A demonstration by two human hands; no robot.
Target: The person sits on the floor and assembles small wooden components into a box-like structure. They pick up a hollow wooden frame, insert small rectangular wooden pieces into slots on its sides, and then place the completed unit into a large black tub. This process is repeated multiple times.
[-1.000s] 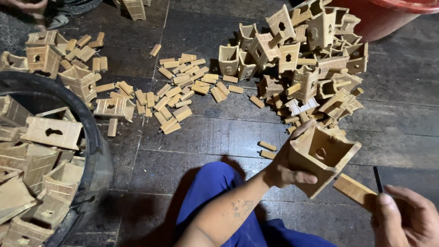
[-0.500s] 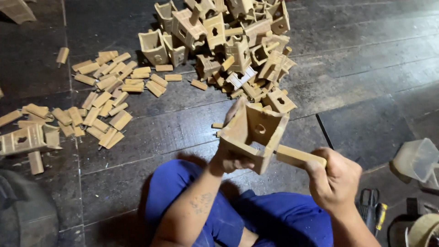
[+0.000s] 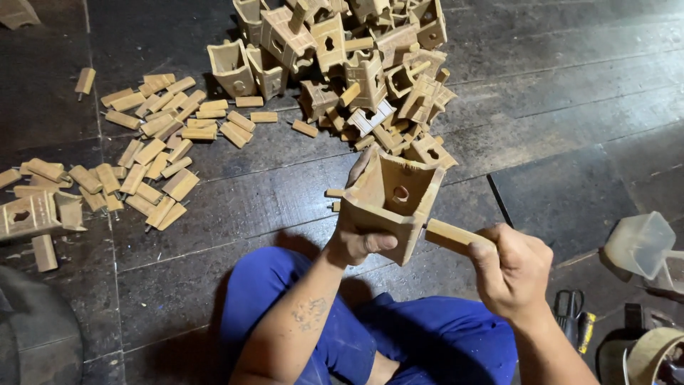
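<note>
Head view, looking down over blue trousers [image 3: 399, 342] to a dark plank floor [image 3: 570, 121]; the left hand [image 3: 356, 235] is clenched around a small open wooden box with a round hole in one wall [image 3: 395, 196], held tilted above the lap; the right hand [image 3: 509, 267] grips a flat wooden slat [image 3: 449, 234] whose far end touches the box's lower edge; a heap of similar boxes [image 3: 342, 57] lies beyond; loose slats [image 3: 157, 135] are scattered to the left; a translucent plastic cup [image 3: 638, 242] lies at the right.

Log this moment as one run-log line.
left hand: grips small wooden box | right hand: holds wooden stick against box side | floor: pile of boxes, loose sticks
</note>
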